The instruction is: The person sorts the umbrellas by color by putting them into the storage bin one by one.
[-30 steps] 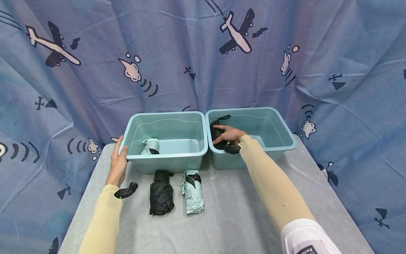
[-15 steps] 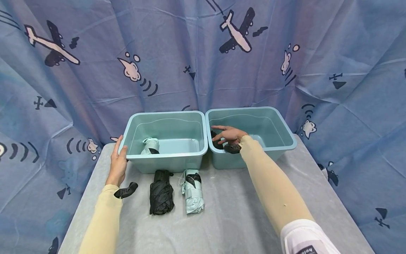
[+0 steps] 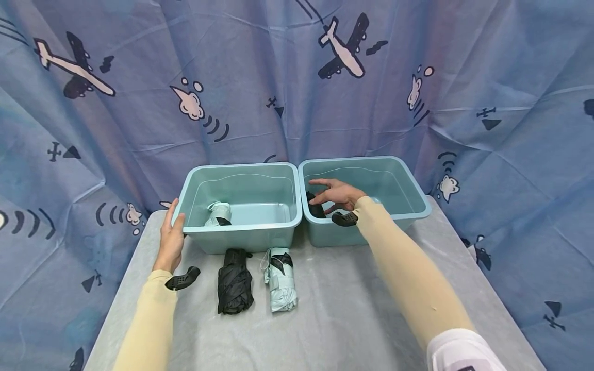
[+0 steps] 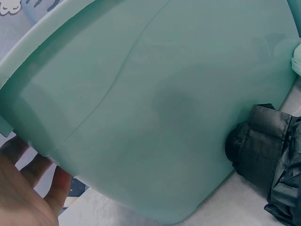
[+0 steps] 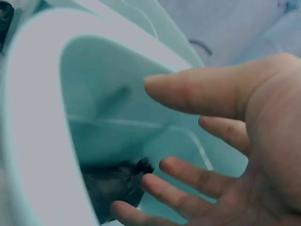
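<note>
Over the left end of the right bin [image 3: 366,233], my right hand [image 3: 340,195] has its fingers spread, with nothing held. Below it in that bin lies a folded black umbrella [image 5: 115,186], partly hidden by the hand in the head view. My left hand [image 3: 170,239] rests its straight fingers against the left end of the left bin [image 3: 241,238]; the left wrist view shows the fingers [image 4: 56,188] at the bin wall. Inside the left bin is a folded pale green umbrella [image 3: 219,214].
In front of the left bin, a folded black umbrella [image 3: 235,282] and a folded pale green umbrella [image 3: 281,283] lie side by side on the grey table [image 3: 325,319]. The two bins stand end to end. A blue printed curtain [image 3: 260,77] hangs behind.
My right hand has let go of the black umbrella, which now lies lower in the right bin. The fingers have spread and the hand has shifted slightly right. My left hand stays put.
</note>
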A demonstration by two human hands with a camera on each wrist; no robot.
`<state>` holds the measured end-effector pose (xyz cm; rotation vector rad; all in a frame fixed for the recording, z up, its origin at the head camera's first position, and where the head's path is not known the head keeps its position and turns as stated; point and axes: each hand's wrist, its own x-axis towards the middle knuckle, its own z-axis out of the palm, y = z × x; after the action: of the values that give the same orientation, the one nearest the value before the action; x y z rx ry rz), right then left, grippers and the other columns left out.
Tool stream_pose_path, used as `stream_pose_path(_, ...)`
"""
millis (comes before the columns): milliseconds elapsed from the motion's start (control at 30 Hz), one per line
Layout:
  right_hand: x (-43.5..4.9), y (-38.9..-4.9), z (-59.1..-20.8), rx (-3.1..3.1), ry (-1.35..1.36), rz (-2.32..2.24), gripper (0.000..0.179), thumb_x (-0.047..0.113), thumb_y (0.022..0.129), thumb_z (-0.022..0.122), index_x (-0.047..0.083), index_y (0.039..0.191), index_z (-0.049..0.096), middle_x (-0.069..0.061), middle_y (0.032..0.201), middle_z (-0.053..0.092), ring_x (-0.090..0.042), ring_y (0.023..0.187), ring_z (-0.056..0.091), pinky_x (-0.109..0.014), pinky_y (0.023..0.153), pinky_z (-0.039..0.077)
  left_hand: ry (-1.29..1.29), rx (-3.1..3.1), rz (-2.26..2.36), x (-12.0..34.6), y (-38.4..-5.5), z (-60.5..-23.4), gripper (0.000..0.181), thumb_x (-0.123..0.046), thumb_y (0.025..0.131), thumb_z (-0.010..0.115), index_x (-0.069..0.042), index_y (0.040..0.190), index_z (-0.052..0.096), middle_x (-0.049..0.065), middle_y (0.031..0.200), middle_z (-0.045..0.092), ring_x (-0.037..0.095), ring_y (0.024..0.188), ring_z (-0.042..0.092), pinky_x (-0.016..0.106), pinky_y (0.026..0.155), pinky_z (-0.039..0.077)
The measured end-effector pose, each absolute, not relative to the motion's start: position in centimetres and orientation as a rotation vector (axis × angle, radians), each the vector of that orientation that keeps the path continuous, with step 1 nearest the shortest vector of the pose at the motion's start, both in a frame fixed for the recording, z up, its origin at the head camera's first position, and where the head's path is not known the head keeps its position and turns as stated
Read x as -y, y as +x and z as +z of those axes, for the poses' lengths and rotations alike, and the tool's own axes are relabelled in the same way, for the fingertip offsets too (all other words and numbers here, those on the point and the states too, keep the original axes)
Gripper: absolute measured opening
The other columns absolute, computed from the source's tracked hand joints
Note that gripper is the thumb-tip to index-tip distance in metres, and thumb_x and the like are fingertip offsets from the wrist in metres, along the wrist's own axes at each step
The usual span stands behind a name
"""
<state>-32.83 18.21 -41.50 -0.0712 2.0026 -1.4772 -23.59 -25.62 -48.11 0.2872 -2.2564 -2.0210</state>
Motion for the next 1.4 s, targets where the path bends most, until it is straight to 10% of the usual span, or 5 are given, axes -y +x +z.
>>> stream_pose_path(633,-16.8,-20.7,-37.7,-2.393,-0.568,-1.501,0.063,0.013,0.089,0.079,0.014,0.147,0.054,-0.013,0.123,0.062,-0.031,0.110,0.062,-0.045,0.093,0.052,0.281,2.239,-2.010,25.8,-23.6,-48.0,0.057,-0.027,0.111,0.032,-0.037,0.164,0.013,0.000,0.169,0.010,0.025,0.153,0.016,0.046,0.122,0.017)
stream_pose_path(1167,-10.4,-17.1,-51.3,-2.305,-0.455,-1.285,0.072,0.019,0.085,0.084,0.006,0.148,0.051,-0.021,0.107,0.056,-0.028,0.089,0.054,-0.032,0.068,0.045,0.298,2.238,-2.032,25.5,-23.3,-48.0,0.056,-0.029,0.112,0.033,-0.038,0.164,0.014,0.001,0.170,0.010,0.027,0.153,0.015,0.049,0.122,0.016)
stream_pose_path(1400,-8.3,-16.7,-53.0,-2.349,-0.335,-1.292,0.076,0.026,0.085,0.084,0.013,0.152,0.048,-0.026,0.141,0.047,-0.037,0.124,0.048,-0.052,0.100,0.045,0.280,2.238,-2.024,25.4,-23.3,-47.9,0.056,-0.030,0.111,0.033,-0.038,0.164,0.015,0.003,0.169,0.011,0.028,0.153,0.017,0.050,0.122,0.018)
